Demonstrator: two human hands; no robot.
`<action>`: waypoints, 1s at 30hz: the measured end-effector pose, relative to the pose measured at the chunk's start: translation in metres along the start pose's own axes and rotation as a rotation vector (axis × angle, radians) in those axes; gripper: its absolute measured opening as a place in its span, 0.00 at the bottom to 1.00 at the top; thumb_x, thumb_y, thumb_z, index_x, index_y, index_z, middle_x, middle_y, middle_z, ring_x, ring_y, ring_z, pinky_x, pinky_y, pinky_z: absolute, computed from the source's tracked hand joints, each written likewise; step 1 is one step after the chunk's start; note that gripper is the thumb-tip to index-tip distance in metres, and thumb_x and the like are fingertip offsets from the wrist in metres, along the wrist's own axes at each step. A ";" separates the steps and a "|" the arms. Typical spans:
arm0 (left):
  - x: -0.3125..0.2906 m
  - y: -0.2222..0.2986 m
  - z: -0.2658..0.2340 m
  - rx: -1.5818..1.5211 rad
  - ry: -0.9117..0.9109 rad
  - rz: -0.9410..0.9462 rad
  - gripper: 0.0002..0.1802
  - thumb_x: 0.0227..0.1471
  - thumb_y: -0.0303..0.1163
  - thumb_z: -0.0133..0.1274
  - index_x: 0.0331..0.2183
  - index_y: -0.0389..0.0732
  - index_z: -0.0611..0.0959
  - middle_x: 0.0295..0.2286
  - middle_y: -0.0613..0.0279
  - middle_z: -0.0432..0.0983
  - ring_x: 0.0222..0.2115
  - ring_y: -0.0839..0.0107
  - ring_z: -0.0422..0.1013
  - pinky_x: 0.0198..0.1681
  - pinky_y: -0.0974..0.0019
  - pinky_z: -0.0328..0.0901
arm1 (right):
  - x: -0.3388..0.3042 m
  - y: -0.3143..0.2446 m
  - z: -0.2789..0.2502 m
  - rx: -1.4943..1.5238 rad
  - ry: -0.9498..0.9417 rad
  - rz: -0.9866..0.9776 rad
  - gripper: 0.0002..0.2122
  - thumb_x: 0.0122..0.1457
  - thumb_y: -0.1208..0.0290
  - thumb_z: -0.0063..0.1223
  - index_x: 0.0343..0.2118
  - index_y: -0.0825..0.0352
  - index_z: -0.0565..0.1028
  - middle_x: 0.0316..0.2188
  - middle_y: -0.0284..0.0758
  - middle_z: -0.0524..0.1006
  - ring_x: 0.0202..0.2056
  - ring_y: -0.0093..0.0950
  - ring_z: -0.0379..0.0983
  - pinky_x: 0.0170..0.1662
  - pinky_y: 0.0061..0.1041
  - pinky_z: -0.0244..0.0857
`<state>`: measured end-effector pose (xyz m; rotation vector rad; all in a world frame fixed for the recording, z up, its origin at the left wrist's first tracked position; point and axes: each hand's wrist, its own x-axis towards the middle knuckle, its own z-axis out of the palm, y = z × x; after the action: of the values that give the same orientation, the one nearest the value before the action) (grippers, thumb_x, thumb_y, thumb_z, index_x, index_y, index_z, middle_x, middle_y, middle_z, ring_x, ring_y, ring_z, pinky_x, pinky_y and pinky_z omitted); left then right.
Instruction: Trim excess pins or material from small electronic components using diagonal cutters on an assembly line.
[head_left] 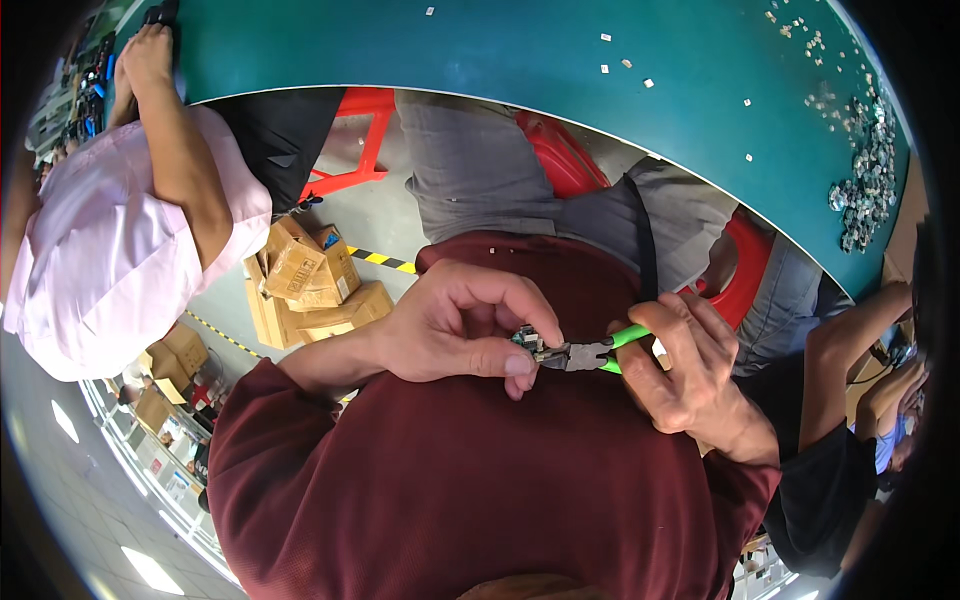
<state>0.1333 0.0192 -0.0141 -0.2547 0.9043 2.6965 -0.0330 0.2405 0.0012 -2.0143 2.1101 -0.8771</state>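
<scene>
In front of my chest, my left hand (448, 325) pinches a small green circuit board (525, 338) with metal parts between thumb and fingers. My right hand (690, 368) is wrapped round the green handles of a pair of cutting pliers (588, 356). The plier jaws point left and meet the edge of the board beside my left fingertips. Whether the jaws are closed on a part of it, I cannot tell. My fingers hide much of the board.
A green table (480, 45) curves across the far side, with a pile of small metallic parts (866, 175) at its right and scattered small white pieces (648, 83). Cardboard boxes (300, 268) stand on the floor at left. People sit close by: a pink shirt (150, 235) left, a black sleeve (828, 495) right.
</scene>
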 end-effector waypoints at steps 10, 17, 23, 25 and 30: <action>-0.002 0.009 0.002 0.034 0.020 -0.027 0.17 0.62 0.29 0.55 0.50 0.30 0.76 0.32 0.55 0.80 0.31 0.71 0.79 0.36 0.70 0.75 | 0.009 0.000 -0.009 -0.060 -0.035 -0.006 0.05 0.46 0.76 0.62 0.26 0.69 0.77 0.33 0.43 0.76 0.31 0.37 0.77 0.29 0.33 0.72; 0.002 0.010 0.007 0.116 0.109 0.026 0.25 0.62 0.34 0.55 0.53 0.24 0.72 0.32 0.49 0.79 0.29 0.69 0.78 0.34 0.68 0.74 | 0.007 0.001 -0.008 -0.027 -0.053 0.017 0.08 0.42 0.75 0.61 0.26 0.70 0.77 0.34 0.44 0.76 0.33 0.39 0.78 0.30 0.34 0.71; 0.001 0.011 0.004 0.311 0.064 0.077 0.26 0.63 0.34 0.54 0.54 0.22 0.73 0.34 0.49 0.79 0.28 0.71 0.77 0.33 0.69 0.73 | 0.010 0.000 -0.007 -0.014 -0.031 0.046 0.09 0.40 0.74 0.61 0.26 0.69 0.78 0.34 0.44 0.76 0.33 0.39 0.78 0.29 0.34 0.71; 0.003 0.011 0.006 0.327 0.093 0.116 0.20 0.64 0.28 0.52 0.55 0.29 0.75 0.33 0.57 0.79 0.29 0.76 0.78 0.35 0.73 0.73 | 0.010 0.000 -0.007 0.002 -0.037 0.053 0.09 0.40 0.73 0.61 0.26 0.69 0.77 0.34 0.44 0.76 0.32 0.39 0.78 0.29 0.33 0.71; 0.007 0.009 0.011 0.411 0.148 0.200 0.23 0.60 0.27 0.57 0.54 0.27 0.74 0.35 0.53 0.79 0.30 0.73 0.78 0.35 0.71 0.73 | 0.012 -0.002 -0.005 0.084 -0.046 0.110 0.09 0.40 0.73 0.60 0.26 0.69 0.77 0.33 0.43 0.75 0.30 0.37 0.78 0.27 0.31 0.70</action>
<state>0.1226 0.0206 -0.0021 -0.2880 1.5737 2.6076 -0.0353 0.2314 0.0102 -1.8407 2.0994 -0.8775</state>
